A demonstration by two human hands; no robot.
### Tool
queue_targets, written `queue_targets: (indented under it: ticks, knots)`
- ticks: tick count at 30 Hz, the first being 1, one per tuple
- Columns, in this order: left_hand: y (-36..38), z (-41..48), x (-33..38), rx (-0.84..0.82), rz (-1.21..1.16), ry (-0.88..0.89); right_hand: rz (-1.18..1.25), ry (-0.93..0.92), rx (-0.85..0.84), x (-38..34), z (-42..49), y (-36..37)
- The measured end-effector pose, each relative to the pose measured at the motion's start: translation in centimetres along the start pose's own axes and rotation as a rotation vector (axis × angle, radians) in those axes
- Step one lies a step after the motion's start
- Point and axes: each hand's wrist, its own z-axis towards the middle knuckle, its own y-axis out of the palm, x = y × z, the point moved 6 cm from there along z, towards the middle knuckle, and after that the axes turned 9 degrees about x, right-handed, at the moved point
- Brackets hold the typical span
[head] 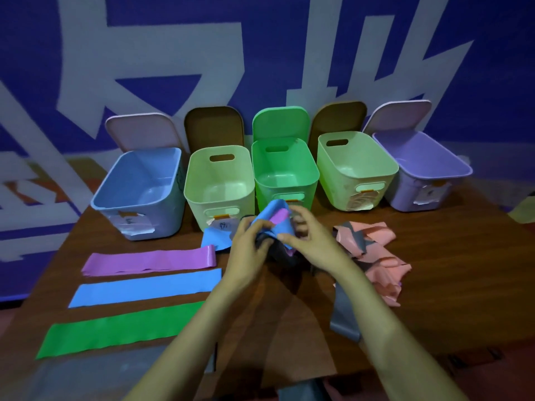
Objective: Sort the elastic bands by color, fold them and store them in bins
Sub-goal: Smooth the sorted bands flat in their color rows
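Note:
My left hand (248,245) and my right hand (311,237) both grip a tangled bunch of bands held just above the table's middle: a blue band (273,218) on top, a purple strip (279,216) showing inside it, a dark grey one below. Three bands lie flat on the left: a purple band (150,260), a blue band (144,290) and a green band (115,331). A heap of pink bands (379,256) mixed with grey bands (344,314) lies to the right of my hands.
Five open bins stand in a row at the back of the brown table (434,299): a blue bin (139,195), a pale green bin (220,186), a green bin (285,172), a second pale green bin (356,169) and a lilac bin (422,172). Their lids lean against the blue wall.

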Motion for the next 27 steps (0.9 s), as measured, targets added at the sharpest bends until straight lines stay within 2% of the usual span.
queue_targets:
  ticks: [1,3,6,7,8,11,12,13,15,17,19,23,24,27]
  knots:
    - [0.1,-0.4,0.0,-0.015,-0.013,0.003,-0.084,0.01,0.005,0.3,0.2,0.1]
    - [0.0,-1.0,-0.2,0.003,-0.028,0.0,-0.201,0.006,0.15,0.6,0.5,-1.0]
    - [-0.7,-1.2,-1.7,0.075,-0.035,-0.14,-0.143,-0.029,0.374,-0.8,0.4,-4.0]
    - [-0.5,-1.2,-2.2,0.046,-0.017,-0.186,-0.102,-0.043,0.435,-1.6,0.3,-5.1]
    - [0.0,-1.2,-2.6,-0.034,0.023,-0.202,-0.062,-0.06,0.477,-2.3,0.3,-6.1]
    - [2.7,-2.0,-3.3,-0.431,0.26,-0.16,0.014,-0.115,0.475,-4.0,0.5,-7.5]
    - [3.1,-2.3,-3.4,-0.477,0.302,-0.167,0.03,-0.133,0.464,-4.3,0.4,-7.4]
    - [3.3,-2.2,-3.3,-0.456,0.312,-0.185,0.043,-0.139,0.457,-4.5,0.2,-7.3]
    - [3.0,-1.3,-2.7,-0.311,0.282,-0.187,0.068,-0.155,0.468,-4.8,-0.3,-7.0]
    - [2.5,-0.5,-1.4,-0.184,0.147,-0.216,0.073,-0.188,0.484,-5.3,-0.6,-7.0]
    - [2.1,0.2,0.3,-0.153,-0.05,-0.238,0.103,-0.221,0.464,-6.1,-0.7,-6.9]
    - [1.9,1.5,4.0,-0.284,-0.394,-0.21,0.17,-0.262,0.401,-8.0,-0.2,-6.9]
    - [1.4,1.8,5.0,-0.266,-0.438,-0.212,0.172,-0.274,0.41,-8.5,-0.1,-7.1]
    - [-1.0,3.1,6.4,-0.038,-0.469,-0.195,0.147,-0.269,0.509,-8.6,0.8,-8.2]
